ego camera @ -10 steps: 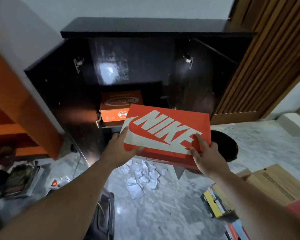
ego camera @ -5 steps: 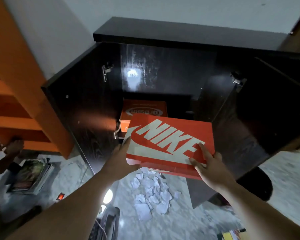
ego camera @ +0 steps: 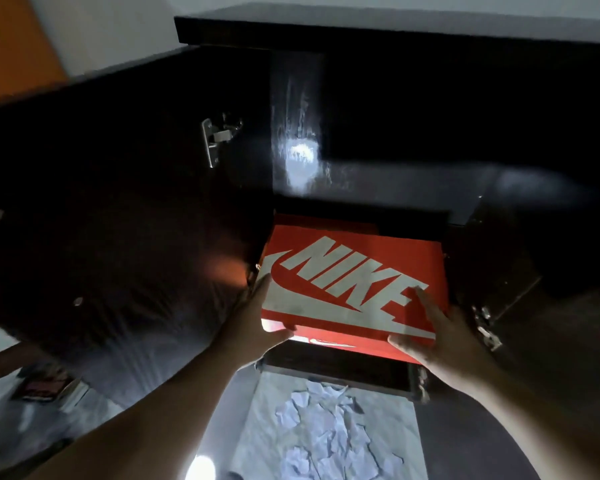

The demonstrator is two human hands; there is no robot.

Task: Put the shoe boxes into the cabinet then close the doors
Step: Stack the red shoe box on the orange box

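Note:
A red shoe box [ego camera: 350,282] with large white lettering sits half inside the lower opening of a dark cabinet [ego camera: 361,32]. It lies on top of another orange box, of which only a thin strip [ego camera: 326,220] shows behind it. My left hand [ego camera: 257,320] grips the box's near left corner. My right hand [ego camera: 440,334] holds its near right corner, fingers spread over the lid. Both cabinet doors stand open: the left door [ego camera: 101,220] and the right door [ego camera: 534,306].
Crumpled white paper scraps [ego camera: 326,434] lie on the pale floor below the cabinet. Books or magazines [ego camera: 45,386] lie on the floor at the left. An orange shelf unit [ego camera: 11,39] shows at the upper left. Metal hinges [ego camera: 219,136] stick out inside the doors.
The red box has moved forward from in front of the cabinet into its lower opening, over the orange box. The view has closed in on the cabinet.

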